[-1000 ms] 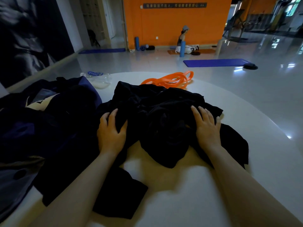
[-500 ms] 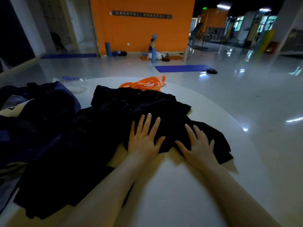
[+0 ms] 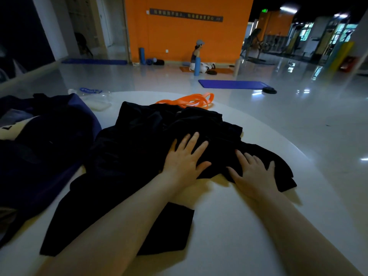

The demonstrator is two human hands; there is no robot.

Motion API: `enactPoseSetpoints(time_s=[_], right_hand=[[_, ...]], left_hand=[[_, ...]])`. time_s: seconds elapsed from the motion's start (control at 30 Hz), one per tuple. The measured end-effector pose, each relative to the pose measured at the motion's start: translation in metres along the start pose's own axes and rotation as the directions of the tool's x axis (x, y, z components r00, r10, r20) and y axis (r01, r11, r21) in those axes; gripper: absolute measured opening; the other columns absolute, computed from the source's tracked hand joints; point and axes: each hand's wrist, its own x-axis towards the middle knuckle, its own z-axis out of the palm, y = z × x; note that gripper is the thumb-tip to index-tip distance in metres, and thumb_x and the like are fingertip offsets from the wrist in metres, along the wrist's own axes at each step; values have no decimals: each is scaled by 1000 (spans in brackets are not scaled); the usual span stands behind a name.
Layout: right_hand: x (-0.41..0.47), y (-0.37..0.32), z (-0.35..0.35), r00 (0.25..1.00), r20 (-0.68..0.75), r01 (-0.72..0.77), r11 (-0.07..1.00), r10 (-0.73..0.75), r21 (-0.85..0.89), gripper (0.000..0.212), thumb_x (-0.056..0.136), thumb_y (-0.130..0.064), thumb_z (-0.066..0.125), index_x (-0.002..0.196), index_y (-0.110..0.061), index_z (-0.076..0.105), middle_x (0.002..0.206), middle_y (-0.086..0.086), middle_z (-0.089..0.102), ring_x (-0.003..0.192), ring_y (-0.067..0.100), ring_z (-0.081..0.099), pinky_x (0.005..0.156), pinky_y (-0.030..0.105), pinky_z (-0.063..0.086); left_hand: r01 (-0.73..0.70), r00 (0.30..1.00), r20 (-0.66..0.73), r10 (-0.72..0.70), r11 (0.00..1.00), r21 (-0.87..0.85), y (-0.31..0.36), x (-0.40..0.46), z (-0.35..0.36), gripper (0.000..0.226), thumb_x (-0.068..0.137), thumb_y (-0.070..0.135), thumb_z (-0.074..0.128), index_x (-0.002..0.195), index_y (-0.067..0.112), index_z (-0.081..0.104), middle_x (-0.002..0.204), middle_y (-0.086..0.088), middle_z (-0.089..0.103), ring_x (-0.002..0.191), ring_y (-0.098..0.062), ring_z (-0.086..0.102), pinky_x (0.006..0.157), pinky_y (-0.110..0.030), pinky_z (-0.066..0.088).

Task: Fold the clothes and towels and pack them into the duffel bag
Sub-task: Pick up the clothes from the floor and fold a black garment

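Note:
A crumpled black garment (image 3: pixel 139 148) lies spread over the middle of the round white table (image 3: pixel 249 226). My left hand (image 3: pixel 184 160) presses flat on its near middle, fingers straight and spread. My right hand (image 3: pixel 253 172) lies flat on the garment's right corner, fingers straight. To the left sits the dark navy duffel bag (image 3: pixel 49 140), with a pale item showing at its far left. Another black piece of cloth (image 3: pixel 169 226) lies under my left forearm.
Orange resistance bands (image 3: pixel 191 100) lie at the table's far side. A clear plastic bottle (image 3: pixel 93 96) lies at the far left. Beyond the table are a glossy floor, a blue mat (image 3: pixel 231 84) and a person seated by the orange wall.
My left hand moved from the garment's left side to its middle, close to my right hand. Both hands flattened onto the cloth. My view turned to the right.

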Motion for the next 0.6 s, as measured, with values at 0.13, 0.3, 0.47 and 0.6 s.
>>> enactPoseSetpoints(time_s=[0.13, 0.3, 0.47, 0.6], right_hand=[[-26, -27, -20, 968, -239, 108, 989, -82, 98, 57, 96, -41, 39, 150, -31, 22, 155, -3, 28, 144, 19, 18, 115, 56, 5], [-70, -85, -38, 946, -277, 248, 925, -168, 288, 55, 97, -39, 43, 148, -28, 28, 153, -2, 30, 142, 20, 23, 115, 55, 12], [-113, -139, -29, 952, -202, 297, 863, -231, 410, 75, 83, -66, 22, 148, -30, 29, 152, -1, 31, 141, 19, 25, 112, 54, 25], [-145, -177, -22, 949, -197, 312, 829, -247, 463, 71, 86, -65, 26, 148, -30, 28, 154, -2, 27, 142, 16, 22, 114, 50, 25]], left_hand=[[-48, 911, -410, 34, 999, -25, -22, -41, -33, 53, 90, 51, 38, 130, 22, 58, 142, -10, 48, 137, -29, 38, 113, -54, 21], [279, 949, -151, -276, 960, -3, -98, -114, -32, 71, 78, 43, 65, 142, 21, 44, 147, -16, 40, 137, -39, 34, 105, -65, 23], [371, 927, 83, -365, 868, -330, -94, -196, -24, 74, 83, 60, 18, 152, 33, 15, 160, 0, 9, 147, -20, 8, 117, -38, 16], [311, 950, 98, -295, 908, -279, -76, -246, -42, 84, 74, 64, -4, 152, 34, 12, 161, 0, 7, 147, -20, 7, 117, -34, 10]])
